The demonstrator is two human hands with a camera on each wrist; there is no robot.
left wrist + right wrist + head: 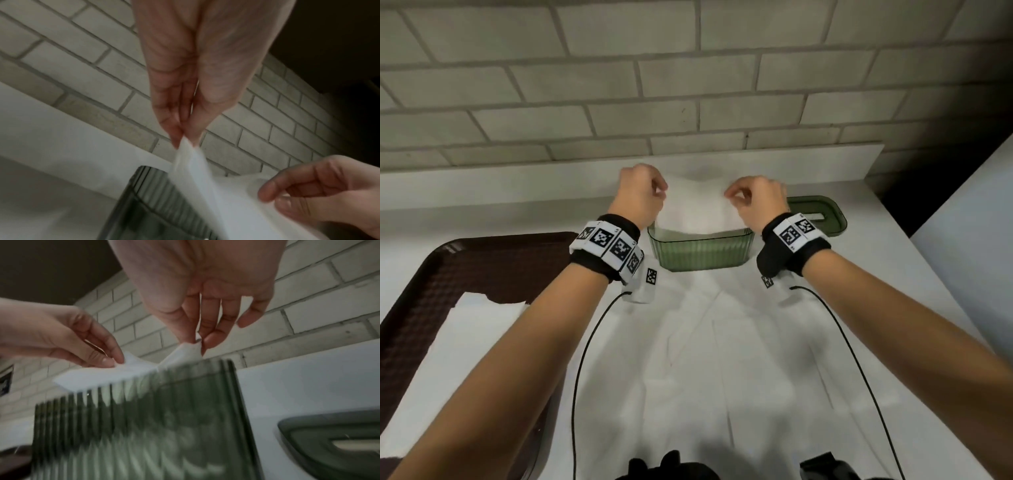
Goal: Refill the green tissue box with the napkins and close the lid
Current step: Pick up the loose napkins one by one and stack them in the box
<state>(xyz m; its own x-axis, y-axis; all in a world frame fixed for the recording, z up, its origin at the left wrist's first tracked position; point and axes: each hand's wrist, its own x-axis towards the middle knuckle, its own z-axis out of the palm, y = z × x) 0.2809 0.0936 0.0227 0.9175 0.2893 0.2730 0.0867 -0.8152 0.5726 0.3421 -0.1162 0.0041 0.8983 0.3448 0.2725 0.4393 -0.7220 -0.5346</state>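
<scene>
Both hands (698, 198) hide napkin's (697, 212) corners.

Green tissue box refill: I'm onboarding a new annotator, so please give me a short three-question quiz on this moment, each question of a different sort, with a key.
1. True or false: the lid is already on the green tissue box.
2. Multiple choice: what does the left hand hold? A) the brown tray B) a corner of the napkins C) nothing
3. Fill in: the lid lies on the counter to the ____ of the box.

Key:
1. False; it lies beside the box.
2. B; the right hand pinches the other corner, and the napkins sit partly in the open box.
3. Right.
</scene>
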